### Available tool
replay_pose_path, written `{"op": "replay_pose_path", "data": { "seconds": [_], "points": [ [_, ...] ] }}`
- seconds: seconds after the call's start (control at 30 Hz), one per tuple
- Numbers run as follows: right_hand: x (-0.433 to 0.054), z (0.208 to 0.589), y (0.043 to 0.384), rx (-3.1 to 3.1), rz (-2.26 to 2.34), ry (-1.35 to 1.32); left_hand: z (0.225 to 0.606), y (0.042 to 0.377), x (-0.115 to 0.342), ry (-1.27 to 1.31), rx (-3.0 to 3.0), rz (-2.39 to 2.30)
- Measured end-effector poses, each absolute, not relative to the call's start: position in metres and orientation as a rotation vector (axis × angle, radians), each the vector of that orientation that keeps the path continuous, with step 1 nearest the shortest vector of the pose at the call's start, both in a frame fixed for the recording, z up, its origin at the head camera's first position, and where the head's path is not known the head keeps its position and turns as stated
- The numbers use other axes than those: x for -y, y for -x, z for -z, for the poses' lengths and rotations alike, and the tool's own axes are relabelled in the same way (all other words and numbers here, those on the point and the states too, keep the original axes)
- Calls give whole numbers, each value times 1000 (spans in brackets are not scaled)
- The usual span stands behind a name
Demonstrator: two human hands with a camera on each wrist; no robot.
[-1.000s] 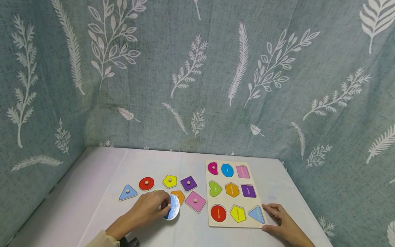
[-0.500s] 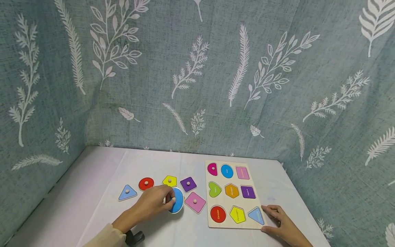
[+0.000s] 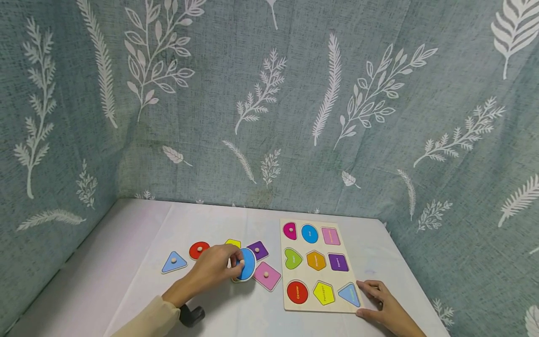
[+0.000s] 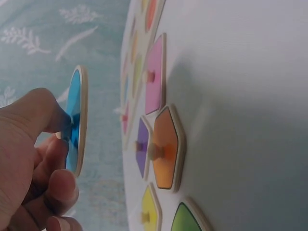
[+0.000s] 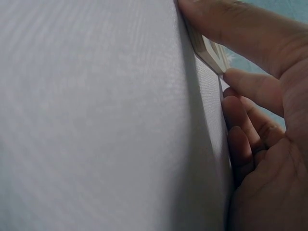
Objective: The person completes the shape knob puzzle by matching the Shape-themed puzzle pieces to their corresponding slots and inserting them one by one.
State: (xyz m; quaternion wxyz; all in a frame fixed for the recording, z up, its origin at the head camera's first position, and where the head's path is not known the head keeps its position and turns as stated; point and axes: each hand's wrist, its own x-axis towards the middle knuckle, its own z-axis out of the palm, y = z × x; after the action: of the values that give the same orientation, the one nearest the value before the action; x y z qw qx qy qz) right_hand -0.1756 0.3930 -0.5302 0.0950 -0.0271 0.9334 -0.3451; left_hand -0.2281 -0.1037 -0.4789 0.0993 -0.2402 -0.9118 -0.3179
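My left hand (image 3: 212, 266) pinches the small knob of a blue oval puzzle piece (image 3: 250, 262), which is raised over the loose pieces. In the left wrist view the oval (image 4: 74, 96) stands on edge, apart from the tabletop. Below it are an orange hexagon piece (image 4: 167, 173) and part of a green piece (image 4: 185, 221), mostly covered by the hand in the head view. My right hand (image 3: 385, 304) holds the near right corner of the wooden shape board (image 3: 290, 274) between thumb and forefinger. A knobbed magenta semicircle (image 3: 288, 235) sits in the board's far left corner.
Loose knobbed pieces lie left of the board: a blue triangle (image 3: 173, 267), a red circle (image 3: 194, 251), a yellow pentagon (image 3: 233, 242), a purple square (image 3: 262, 254) and a pink rectangle (image 3: 271, 282). Patterned grey-green cloth (image 3: 202, 154) walls the white table.
My left hand has carried the blue oval up and to the right, away from the near side. The oval's colored face has turned further into view. My right hand stays at the board's corner.
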Motion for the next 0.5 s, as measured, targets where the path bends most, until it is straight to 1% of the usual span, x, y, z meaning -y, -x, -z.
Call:
{"op": "replay_pose_path", "data": {
  "seconds": [0.27,0.5],
  "points": [
    [-392,531,175,-2762,1047,44,481,237,99,712,2682,939],
    [-392,531,175,-2769,1042,70,482,247,90,720,2671,974]
  ]
}}
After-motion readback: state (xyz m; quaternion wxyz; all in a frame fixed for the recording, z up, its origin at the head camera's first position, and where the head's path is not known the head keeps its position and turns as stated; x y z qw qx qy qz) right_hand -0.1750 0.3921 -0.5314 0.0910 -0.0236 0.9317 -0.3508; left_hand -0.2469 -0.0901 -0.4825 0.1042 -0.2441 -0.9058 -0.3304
